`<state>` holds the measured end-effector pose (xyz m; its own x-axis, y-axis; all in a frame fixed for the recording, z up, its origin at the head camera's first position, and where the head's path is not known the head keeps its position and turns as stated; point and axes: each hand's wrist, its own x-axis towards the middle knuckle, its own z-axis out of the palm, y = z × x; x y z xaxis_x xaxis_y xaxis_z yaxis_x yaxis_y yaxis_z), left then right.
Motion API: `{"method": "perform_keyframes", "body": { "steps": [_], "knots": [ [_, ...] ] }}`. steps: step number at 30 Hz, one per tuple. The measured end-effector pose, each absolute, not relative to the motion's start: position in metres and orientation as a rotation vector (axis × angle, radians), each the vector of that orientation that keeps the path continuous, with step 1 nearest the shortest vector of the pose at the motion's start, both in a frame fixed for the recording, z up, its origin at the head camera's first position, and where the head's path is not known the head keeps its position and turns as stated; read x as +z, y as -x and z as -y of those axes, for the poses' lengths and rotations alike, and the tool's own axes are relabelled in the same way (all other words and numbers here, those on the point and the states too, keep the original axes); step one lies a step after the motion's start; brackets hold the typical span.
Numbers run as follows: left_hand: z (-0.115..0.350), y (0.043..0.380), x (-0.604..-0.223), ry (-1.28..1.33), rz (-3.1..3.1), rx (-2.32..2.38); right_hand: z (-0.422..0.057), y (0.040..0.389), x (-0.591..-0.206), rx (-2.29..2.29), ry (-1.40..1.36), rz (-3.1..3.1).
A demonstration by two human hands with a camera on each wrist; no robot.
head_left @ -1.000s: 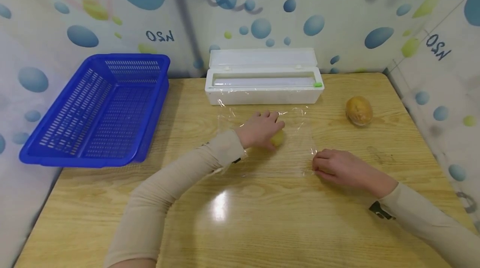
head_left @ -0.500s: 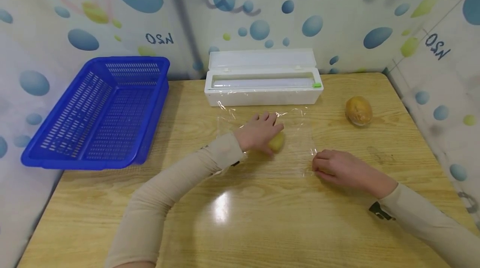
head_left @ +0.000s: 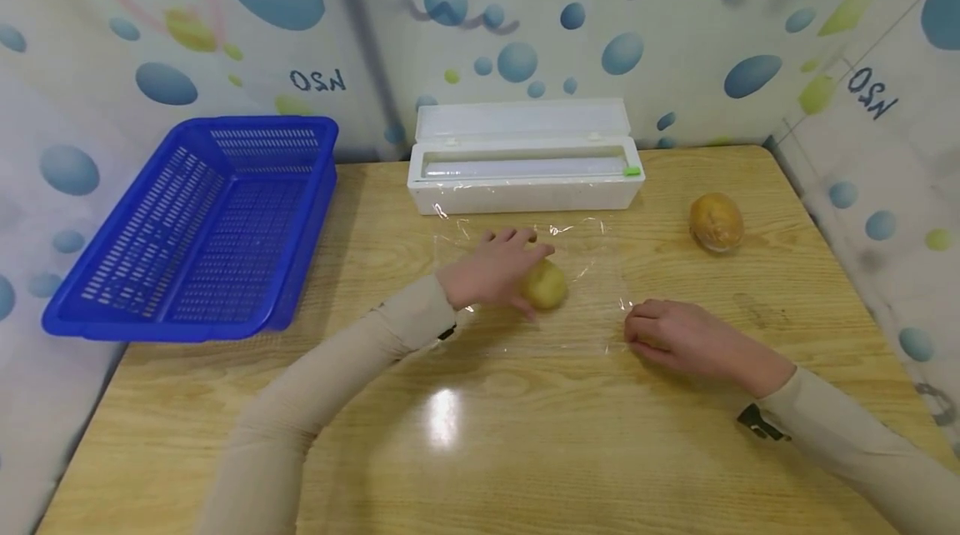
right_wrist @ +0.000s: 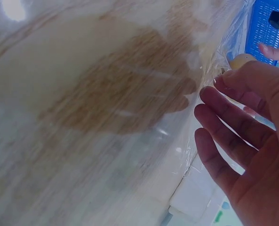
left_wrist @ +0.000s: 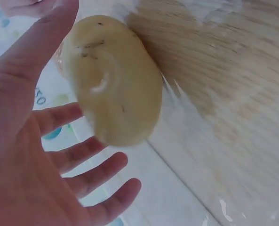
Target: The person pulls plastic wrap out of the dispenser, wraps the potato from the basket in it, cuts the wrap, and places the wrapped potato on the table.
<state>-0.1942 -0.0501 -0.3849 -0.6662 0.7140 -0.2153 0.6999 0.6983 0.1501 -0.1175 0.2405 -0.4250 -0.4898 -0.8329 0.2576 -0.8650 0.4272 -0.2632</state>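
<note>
A yellow potato [head_left: 546,284] lies on a sheet of clear cling film [head_left: 592,322] spread over the table; dark specks mark its skin [left_wrist: 115,89]. My left hand [head_left: 495,268] is beside the potato on its left, with fingers spread and not curled round it. Whether a fingertip still touches it I cannot tell. At the film's right edge, my right hand [head_left: 678,339] pinches the film between thumb and index finger, while its other fingers [right_wrist: 228,136] bend loosely. The film runs back to a white cling film dispenser [head_left: 525,197] whose lid stands up.
A blue plastic basket [head_left: 300,268] stands at the left of the wooden table [head_left: 525,452]. To the right sits a round orange-brown item [head_left: 716,222] that looks wrapped in film. A green slider [head_left: 632,172] is on the dispenser's right end. Patterned walls border the table behind and right.
My left hand has drawn back to the left from over the potato, leaving more of it uncovered. My right hand stays at the film's edge.
</note>
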Motion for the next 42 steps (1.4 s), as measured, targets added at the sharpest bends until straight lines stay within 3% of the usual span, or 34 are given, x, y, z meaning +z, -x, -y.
{"method": "perform_keyframes", "body": {
  "steps": [11,25,36,42],
  "knots": [
    [0.108,0.167,-0.381,-1.003,-2.748,0.113,-0.243,0.117,-0.418,0.612,-1.463,2.658],
    [0.133,0.117,-0.410,-1.167,-2.785,0.143,-0.242,0.124,-0.407,0.765,-1.313,2.621],
    [0.145,0.118,-0.402,-1.143,-2.764,0.157,-0.247,0.125,-0.397,0.756,-1.100,2.756],
    [0.157,0.123,-0.393,-1.310,-2.728,0.288,-0.249,0.124,-0.397,0.807,-1.117,2.724]
  ]
}}
